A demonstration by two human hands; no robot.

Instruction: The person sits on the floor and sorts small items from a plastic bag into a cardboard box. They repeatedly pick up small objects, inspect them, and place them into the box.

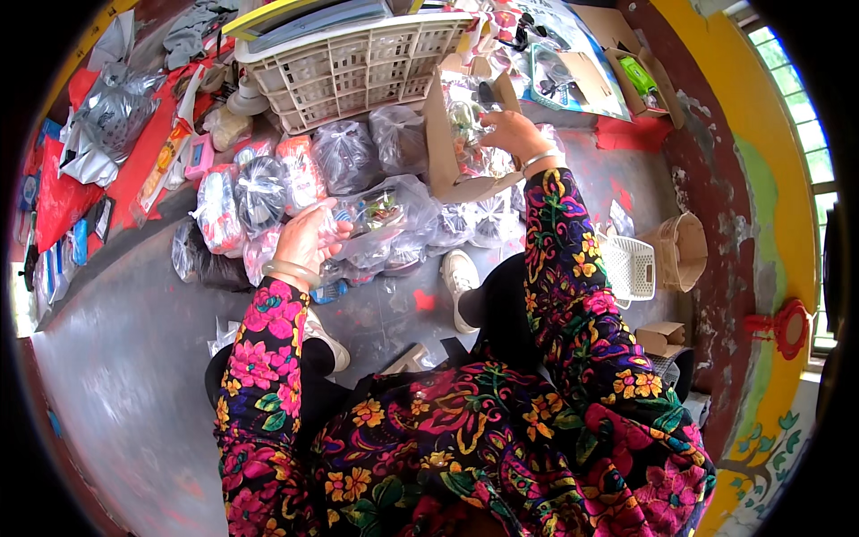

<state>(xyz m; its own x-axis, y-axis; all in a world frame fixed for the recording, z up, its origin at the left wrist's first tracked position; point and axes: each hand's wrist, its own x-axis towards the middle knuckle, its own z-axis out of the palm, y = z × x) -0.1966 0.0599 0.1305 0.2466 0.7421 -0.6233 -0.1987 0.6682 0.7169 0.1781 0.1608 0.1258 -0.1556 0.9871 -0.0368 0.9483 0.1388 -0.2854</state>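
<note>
My left hand (306, 242) is closed on the edge of a clear plastic bag (407, 215), whose mouth faces up and which has small colourful packets inside. An open cardboard box (438, 148) stands just beyond the bag, filled with small items in clear wrapping. Over the right side of that box, my right hand (517, 136) has its fingertips drawn together at the contents. What they grip is too small to make out. Tied bags with dark contents (344, 154) and red-and-white packs (302, 170) lie in a cluster beyond my left hand.
Behind the box stands a large cream plastic crate (349, 80). A small white basket (629, 268) and a brown paper bag (682, 251) are at my right, near the wall. Silver and red bags (107, 121) lie at the far left. My shoes (461, 286) are close to the bags.
</note>
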